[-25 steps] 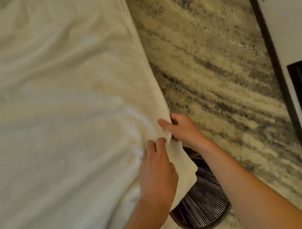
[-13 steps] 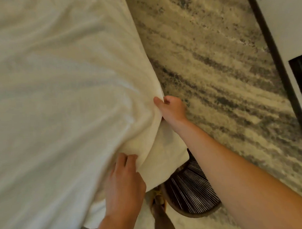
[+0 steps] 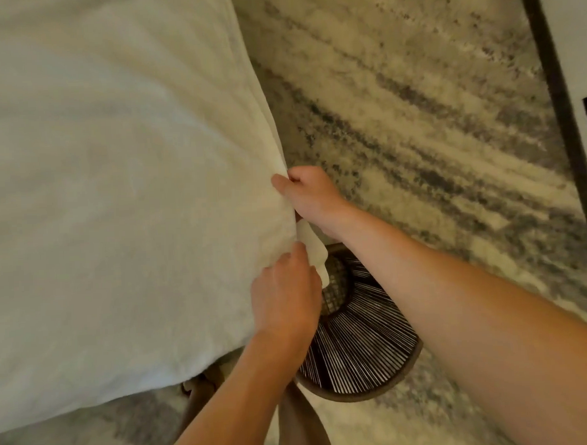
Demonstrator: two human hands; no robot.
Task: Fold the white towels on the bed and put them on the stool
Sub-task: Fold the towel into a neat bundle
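**A:** Where is the towel now?

**B:** The large white terry towel point(image 3: 118, 195) fills the left of the frame, and its right edge runs down the middle. Both hands hold that edge. At centre the right hand point(image 3: 309, 196) pinches it, thumb on the cloth and fingers curled behind. Just below, the left hand point(image 3: 284, 296) grips the same edge, and a narrow flap of cloth hangs between the two.

**A:** And the stool?

**B:** The round stool of dark woven cord with a wooden rim point(image 3: 366, 346) stands at lower centre on the grey-and-cream streaked rug point(image 3: 415, 118). It is partly hidden by the left hand. No towel lies on the part of the seat that shows.

**A:** So how far along is this?

**B:** Early, I'd judge. The towel is spread wide, with no neat fold to be seen. Folding comes first, then setting it on the stool. I cannot tell whether other towels are waiting.
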